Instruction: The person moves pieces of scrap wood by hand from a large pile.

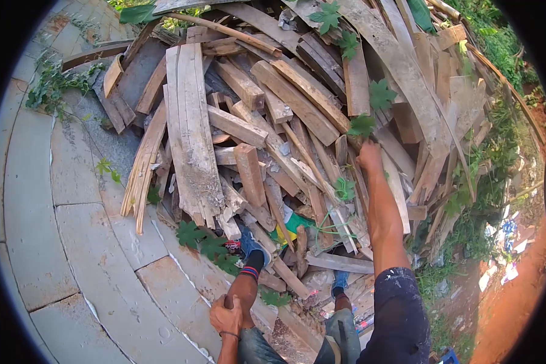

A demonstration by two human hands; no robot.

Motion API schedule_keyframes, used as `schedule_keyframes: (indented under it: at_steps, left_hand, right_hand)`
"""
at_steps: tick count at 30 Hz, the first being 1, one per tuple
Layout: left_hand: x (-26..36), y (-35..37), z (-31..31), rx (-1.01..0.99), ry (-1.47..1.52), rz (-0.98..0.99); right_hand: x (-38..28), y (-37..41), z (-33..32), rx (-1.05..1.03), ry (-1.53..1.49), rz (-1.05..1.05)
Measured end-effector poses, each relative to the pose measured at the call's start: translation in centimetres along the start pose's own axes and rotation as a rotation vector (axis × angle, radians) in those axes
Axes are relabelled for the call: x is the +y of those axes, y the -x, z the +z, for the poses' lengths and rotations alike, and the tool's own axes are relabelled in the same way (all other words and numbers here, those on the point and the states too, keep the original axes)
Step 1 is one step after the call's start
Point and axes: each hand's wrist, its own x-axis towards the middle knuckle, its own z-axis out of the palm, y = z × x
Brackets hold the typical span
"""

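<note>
My right hand (370, 156) reaches into the pile of old timber, its fingers curled closed just below a lobed green leaf (362, 125). What the fingers grip among the narrow wood pieces is hidden. Beside my bent left leg (247, 290), my left hand (226, 315) is closed in a fist, resting against it. Several short, squared wood blocks (249, 174) lie jumbled in front of me. A wide, weathered plank (194, 133) with a splintered lower end leans over the pile's left part.
Grey paving slabs (94, 242) run along the left. My blue shoes (341, 280) stand among wood scraps. A thin green cord (327, 229) tangles near the pile's foot. Long curved boards (400, 67) overhang the right side. Reddish soil (515, 303) with litter lies at far right.
</note>
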Motion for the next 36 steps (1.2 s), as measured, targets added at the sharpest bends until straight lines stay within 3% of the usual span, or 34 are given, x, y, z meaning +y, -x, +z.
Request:
schedule_keyframes:
  at_steps: [2,3,6,8,12,16,20,22,27,33,36]
  left_hand:
    - [-0.2,-0.3,-0.2,-0.015,0.013,-0.018]
    - [-0.1,-0.4,-0.3,-0.013,0.013,-0.007]
    - [-0.3,-0.4,0.0,0.019,0.039,0.028]
    - [0.1,-0.3,-0.1,0.02,0.036,0.027]
    - [0.5,0.8,0.6,0.015,0.0,0.017]
    - [1.3,2.3,1.2,0.001,-0.054,0.031]
    - [2.0,3.5,1.6,-0.023,-0.13,-0.002]
    - [2.2,4.5,2.0,-0.046,-0.153,-0.013]
    - [3.1,5.9,2.6,-0.047,-0.189,-0.062]
    - [2.4,7.1,3.8,-0.028,-0.189,-0.05]
    - [2.4,7.2,3.9,-0.011,-0.178,-0.034]
  right_hand:
    - [0.5,-0.7,0.3,-0.018,-0.016,0.017]
    - [0.7,-0.6,0.7,0.167,0.01,-0.065]
    - [0.9,1.1,-0.3,0.049,0.078,-0.084]
    - [1.1,3.4,-0.6,0.148,0.089,-0.128]
    - [2.2,9.7,-2.7,0.296,-0.021,-0.367]
    - [-1.0,16.8,-7.7,0.415,-0.196,-0.538]
    - [-4.5,25.6,-13.5,0.268,-0.328,-0.669]
    - [-5.0,29.5,-12.3,0.219,-0.385,-0.733]
    - [-1.8,39.0,-9.7,-0.038,-0.526,-0.687]
    - [7.1,46.3,-3.8,-0.076,-0.447,-0.487]
    - [9.2,44.2,-9.6,-0.128,-0.37,-0.414]
